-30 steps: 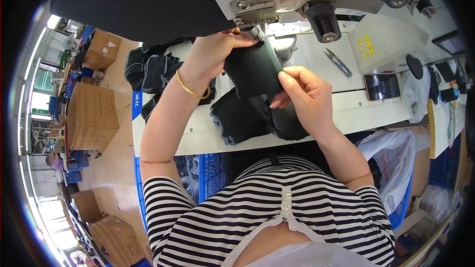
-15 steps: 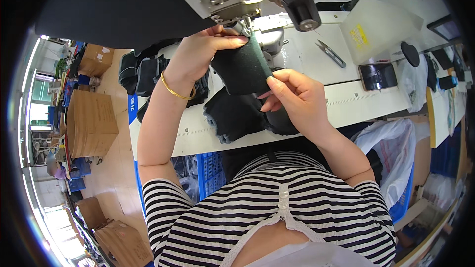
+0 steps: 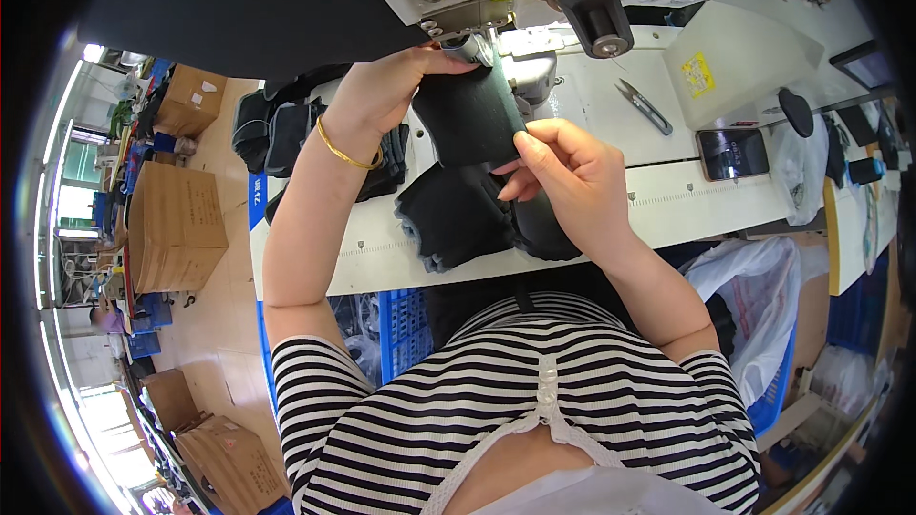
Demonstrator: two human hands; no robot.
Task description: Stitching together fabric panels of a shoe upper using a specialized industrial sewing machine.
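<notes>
A dark green-black fabric piece (image 3: 469, 119) lies under the needle area of a sewing machine (image 3: 482, 14). My left hand (image 3: 396, 86) pinches its upper left edge, thumb on top, close beside the presser foot; its other fingers are partly hidden. At the right edge of the cloth, my right hand (image 3: 571, 167) grips it between thumb and index finger, with the other fingers loosely curled. Just below on the table's front lies a stack of similar dark pieces (image 3: 453, 217), partly covered by the held piece and my right hand.
Bundled dark pieces (image 3: 286, 138) lie left of my left forearm. Thread snips (image 3: 644, 105) and a phone (image 3: 732, 153) rest on the white table (image 3: 658, 189) to the right. Under the table stand a blue crate (image 3: 405, 329) and a white plastic bag (image 3: 754, 296).
The fabric piece has moved slightly away from me, further under the machine, and both hands have stayed on it. The whole view has shifted a little.
</notes>
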